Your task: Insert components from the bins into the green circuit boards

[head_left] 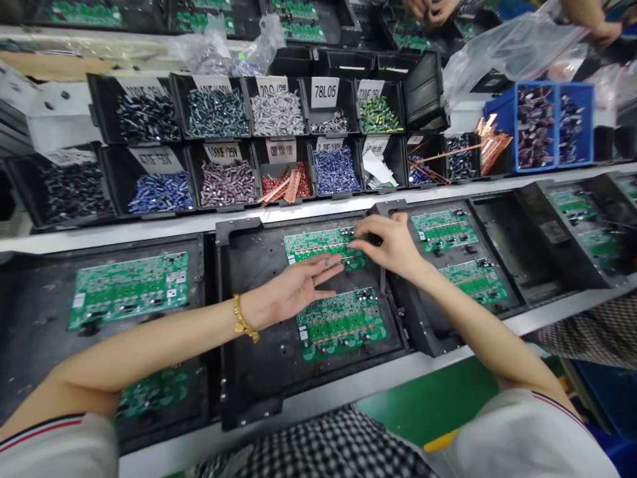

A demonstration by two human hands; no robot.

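Observation:
My left hand (293, 289), with a gold bracelet (243, 320) at the wrist, is palm up with fingers stretched out over the upper green circuit board (313, 243). A tiny speck shows near its fingertips, too small to name. My right hand (391, 242) is at the right end of that board, thumb and forefinger brought together in a pinch. What lies between them is too small to make out. Below my left hand, a second circuit board (343, 328) lies in the same black tray (249, 358). Both boards carry small components and copper-coloured strips.
Behind the tray stand two rows of labelled black bins, such as the 78L05 bin (326, 109), with loose components. Copper strips (293, 186) lie across one bin. Blue bins (535, 129) stand at right. Neighbouring trays hold boards (132, 285). Another person's hands (432, 8) show at the top.

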